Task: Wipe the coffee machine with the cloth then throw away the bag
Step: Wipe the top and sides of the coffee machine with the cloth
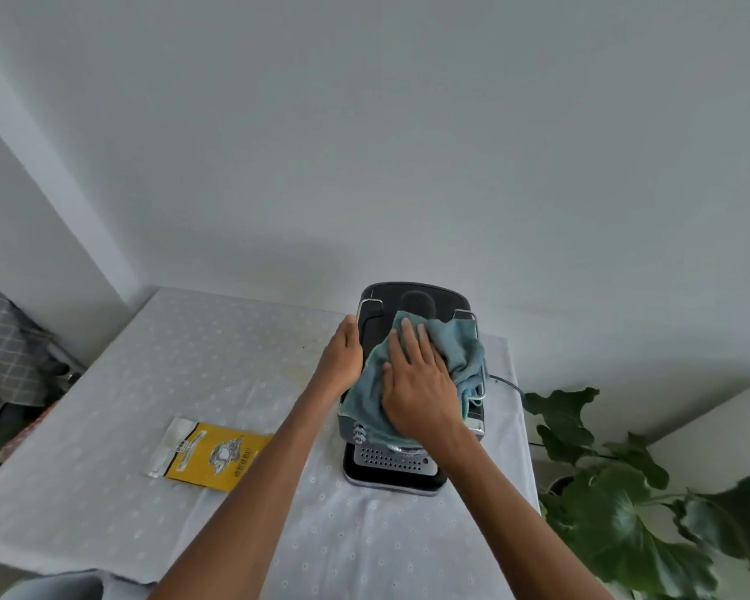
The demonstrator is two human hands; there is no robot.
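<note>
R hand (416,378) flat on cloth (455,344) atop coffee machine (412,300); L hand (343,357) braces side.

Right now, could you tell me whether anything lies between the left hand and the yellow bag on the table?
Nothing visible does. The left hand rests against the coffee machine's left side, and only bare tablecloth separates it from the yellow bag, which lies flat. The right hand presses the cloth on top.

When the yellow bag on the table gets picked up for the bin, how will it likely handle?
The bag lies flat on the tablecloth, so it is probably near empty and light. Its silver top end looks torn open and crinkled, suggesting thin foil that would flop or bend rather than stay stiff. Lying so flat, it may need an edge pinch or a slide to lift.
</note>
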